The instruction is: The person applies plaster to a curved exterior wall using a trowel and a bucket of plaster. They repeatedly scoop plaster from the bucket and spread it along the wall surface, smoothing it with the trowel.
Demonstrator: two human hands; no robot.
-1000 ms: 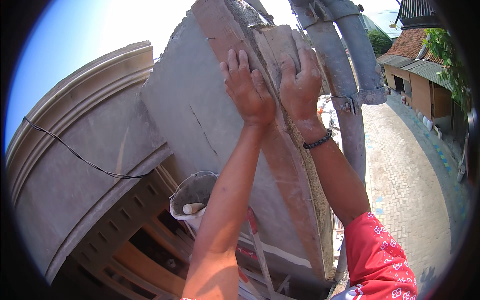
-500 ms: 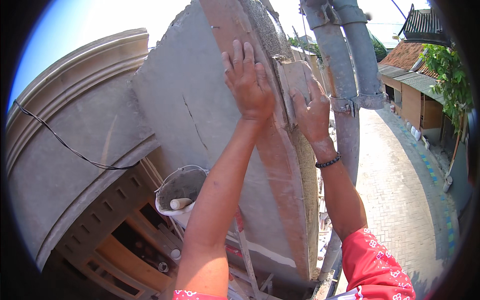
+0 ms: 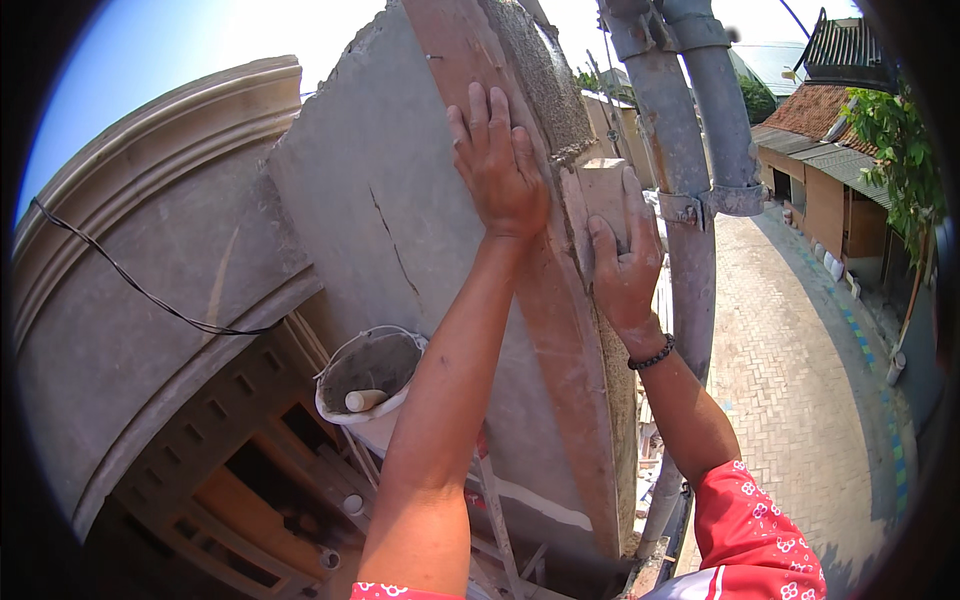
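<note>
1. A pale, flat rectangular block [image 3: 603, 185] sits against the rough, grainy narrow edge [image 3: 545, 85] of the wall; its material is unclear.
2. The right hand [image 3: 630, 270] grasps this block, thumb on the near face, fingers along the right side.
3. The left hand [image 3: 498, 175] is unclenched and grips nothing, laid flat with fingers extended on a long reddish-brown board [image 3: 560, 345].
4. This board runs slanting along the wall's corner; a nail [image 3: 432, 57] protrudes above the left hand.
5. The grey plastered wall [image 3: 335, 185] has a dark crack and a ragged upper border.
6. Left of the left forearm is a mortar-stained bucket [image 3: 385, 428] containing a pale rounded piece [image 3: 366, 400].
7. Further left, a black cable [image 3: 130, 272] droops below a moulded cornice [image 3: 165, 140].
8. Metal pipes [image 3: 665, 120] stand just right of the block; beyond lies a sunlit paved lane [image 3: 780, 350].
</note>
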